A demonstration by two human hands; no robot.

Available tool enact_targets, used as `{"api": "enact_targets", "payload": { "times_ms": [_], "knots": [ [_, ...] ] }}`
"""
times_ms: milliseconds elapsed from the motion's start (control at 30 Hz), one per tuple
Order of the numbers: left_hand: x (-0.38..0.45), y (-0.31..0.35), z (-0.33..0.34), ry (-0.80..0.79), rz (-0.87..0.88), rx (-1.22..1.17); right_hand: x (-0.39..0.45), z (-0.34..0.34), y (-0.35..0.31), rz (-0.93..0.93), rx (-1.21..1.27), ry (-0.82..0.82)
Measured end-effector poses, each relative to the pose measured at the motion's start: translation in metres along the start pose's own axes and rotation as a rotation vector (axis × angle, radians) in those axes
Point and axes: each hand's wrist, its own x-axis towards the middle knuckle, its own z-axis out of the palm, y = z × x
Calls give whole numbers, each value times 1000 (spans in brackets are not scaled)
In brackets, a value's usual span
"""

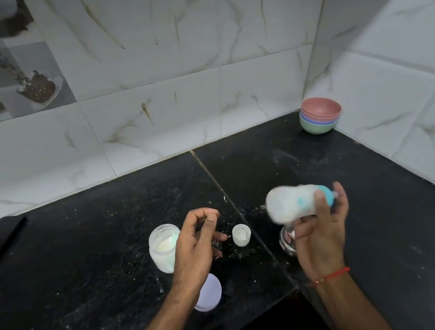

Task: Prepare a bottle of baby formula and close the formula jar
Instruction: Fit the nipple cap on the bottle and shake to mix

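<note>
The baby bottle (pixel 293 205), motion-blurred and milky, lies sideways above the black counter (pixel 110 256), gripped by the right hand (pixel 321 231). The left hand (pixel 197 241) hovers loosely curled, empty, beside the open formula jar (pixel 162 247); its lid (pixel 209 295) rests nearby

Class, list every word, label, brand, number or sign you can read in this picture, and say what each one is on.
No text can be read.
Steel container behind the right hand: red-and-white label, too blurred to read.
Baby bottle: blue marking, motion-blurred, unreadable.
Formula jar, lid: no print visible.
</note>
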Motion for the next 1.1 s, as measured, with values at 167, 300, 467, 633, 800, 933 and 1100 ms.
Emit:
{"api": "enact_targets", "payload": {
  "times_ms": [167,300,467,633,800,933,1100],
  "knots": [
    [3,1,2,-18,8,5,-9,0,3,58,-239,-249],
    [4,1,-1,-8,17,-2,9,1,-6,-16,33,8],
    [7,2,0,-15,10,0,-2,3,6,85,-183,-237],
    [8,2,-2,-3,14,-16,10,4,3,55,32,-12],
    [9,0,-2,-3,9,-7,1,1,8,39,-118,-217],
    [10,-1,-3,6,13,-13,7,2,7,10,2,-12],
    [11,-4,0,-12,-3,5,-5,-6,16,50,-243,-285]
  ]
}}
